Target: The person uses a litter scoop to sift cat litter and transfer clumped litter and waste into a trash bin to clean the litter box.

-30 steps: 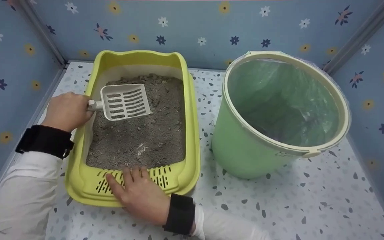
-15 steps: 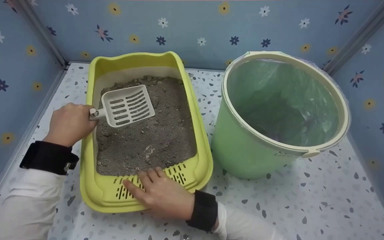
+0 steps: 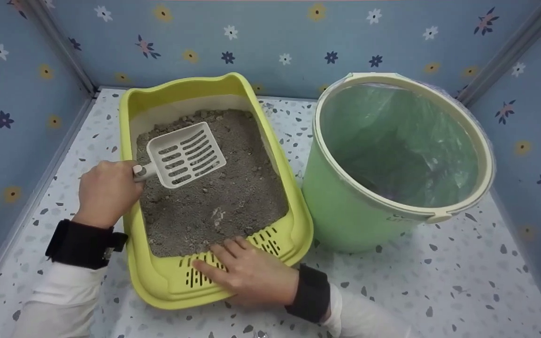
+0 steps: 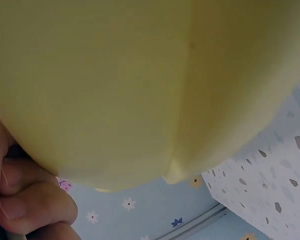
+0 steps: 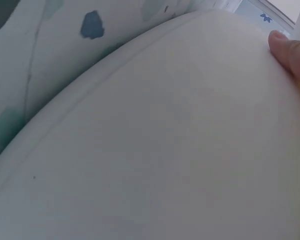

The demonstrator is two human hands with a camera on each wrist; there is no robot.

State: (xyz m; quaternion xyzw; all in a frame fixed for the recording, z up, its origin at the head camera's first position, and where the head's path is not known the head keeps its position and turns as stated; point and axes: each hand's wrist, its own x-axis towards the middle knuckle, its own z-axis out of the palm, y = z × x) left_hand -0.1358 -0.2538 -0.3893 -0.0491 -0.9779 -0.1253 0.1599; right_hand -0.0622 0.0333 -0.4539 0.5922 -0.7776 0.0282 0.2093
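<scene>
My left hand [image 3: 109, 190] grips the handle of a pale grey slotted litter scoop [image 3: 187, 154], at the left side of a yellow litter box [image 3: 150, 295]. The scoop's flat head hangs over the grey cat litter [image 3: 251, 188], with nothing on it. In the left wrist view, curled fingers [image 4: 37, 205] show beside the box's yellow outer wall [image 4: 105, 100]. My right hand [image 3: 256, 274] lies across the perforated front ledge of the box, fingers fairly straight. The right wrist view shows one digit of that hand at the upper right, against the box's pale front wall [image 5: 155, 130].
A green bin [image 3: 345, 216] with a clear plastic liner and cream rim stands to the right, close beside the box's front right corner. Blue flowered panels [image 3: 275, 28] enclose the back and sides. Speckled white surface [image 3: 416, 291] lies under everything.
The litter box has slid right and towards me at its front and turned a little, its front end swinging towards the bin. Both hands and the scoop have moved right and nearer with it.
</scene>
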